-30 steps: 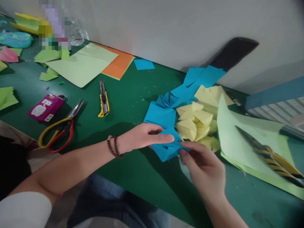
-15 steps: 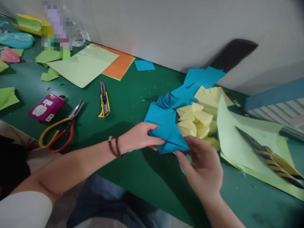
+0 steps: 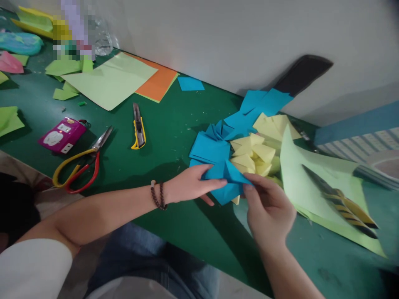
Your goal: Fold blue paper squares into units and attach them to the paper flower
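A partly folded sheet of blue paper (image 3: pixel 222 193) is held between my two hands above the green table. My left hand (image 3: pixel 195 182) grips its left side, thumb on top and fingers underneath. With thumb and index finger, my right hand (image 3: pixel 271 207) pinches the right corner, where a flap stands raised. Just behind lie a stack of blue paper squares (image 3: pixel 208 147) and several folded blue pieces (image 3: pixel 220 131). Pale yellow folded paper pieces (image 3: pixel 254 151) are heaped beside them, partly hidden by the blue paper and my right hand.
Left on the green table (image 3: pixel 168 137) are a yellow utility knife (image 3: pixel 139 128), red-and-yellow scissors (image 3: pixel 84 160) and a purple power adapter (image 3: pixel 64 135). Pale green (image 3: pixel 112 83) and orange sheets (image 3: pixel 158 83) lie near the wall. Black-and-yellow scissors (image 3: pixel 343 201) rest on green paper at right.
My right hand has closed from a loose, parted pose onto the blue paper's right corner, and a flap has lifted. My left hand has shifted slightly right, still holding the paper.
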A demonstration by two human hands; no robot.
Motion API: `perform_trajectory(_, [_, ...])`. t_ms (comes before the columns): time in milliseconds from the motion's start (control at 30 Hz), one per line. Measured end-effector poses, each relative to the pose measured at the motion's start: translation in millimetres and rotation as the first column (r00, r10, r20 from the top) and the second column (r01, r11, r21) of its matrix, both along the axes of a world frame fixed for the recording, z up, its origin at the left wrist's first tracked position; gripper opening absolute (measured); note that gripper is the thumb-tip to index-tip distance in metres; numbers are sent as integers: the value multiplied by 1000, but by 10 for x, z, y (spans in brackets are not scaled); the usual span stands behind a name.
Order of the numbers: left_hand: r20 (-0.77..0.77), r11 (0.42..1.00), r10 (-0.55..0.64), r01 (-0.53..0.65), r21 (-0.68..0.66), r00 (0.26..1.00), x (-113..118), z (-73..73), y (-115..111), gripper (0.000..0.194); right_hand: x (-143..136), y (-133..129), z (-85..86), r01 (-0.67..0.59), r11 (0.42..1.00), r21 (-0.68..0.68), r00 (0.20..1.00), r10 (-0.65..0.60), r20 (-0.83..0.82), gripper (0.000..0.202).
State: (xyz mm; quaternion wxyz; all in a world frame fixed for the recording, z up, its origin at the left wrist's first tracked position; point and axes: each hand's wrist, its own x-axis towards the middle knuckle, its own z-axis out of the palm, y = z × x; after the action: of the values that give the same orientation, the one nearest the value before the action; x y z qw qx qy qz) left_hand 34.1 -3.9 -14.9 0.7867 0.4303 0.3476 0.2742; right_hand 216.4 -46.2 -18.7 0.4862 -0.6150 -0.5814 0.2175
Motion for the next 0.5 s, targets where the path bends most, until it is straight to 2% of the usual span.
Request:
perform_trajectory(133, [29, 967, 151, -142, -212, 988, 14, 6, 49, 27, -19, 65, 94, 36, 999, -27, 999, -37, -15, 19])
perform_trajectory(200, [50, 953, 188, -170, -251, 981, 17, -7, 68, 19, -34, 114, 144, 33, 997, -70, 999, -34, -13, 20])
perform_trajectory(267, [96, 957, 197, -171, -233, 976, 16, -34, 81, 11, -53, 173, 175, 16, 993, -118, 999, -20, -35, 23])
perform_trajectory(367, [113, 977, 207, -199, -79, 972, 5, -94, 93, 7, -103, 248, 177, 14, 990, -142, 995, -27, -96, 24])
perform_trajectory(433, [29, 969, 213, -215, 119, 977, -9, -133, 94, 12, -146, 268, 159, 27, 991, -132, 992, -42, -116, 23])
perform_trajectory(500, [-86, 930, 220, -182, 318, 972, -19, -158, 86, 15, -180, 261, 135, 26, 995, -101, 993, -37, -114, 23])
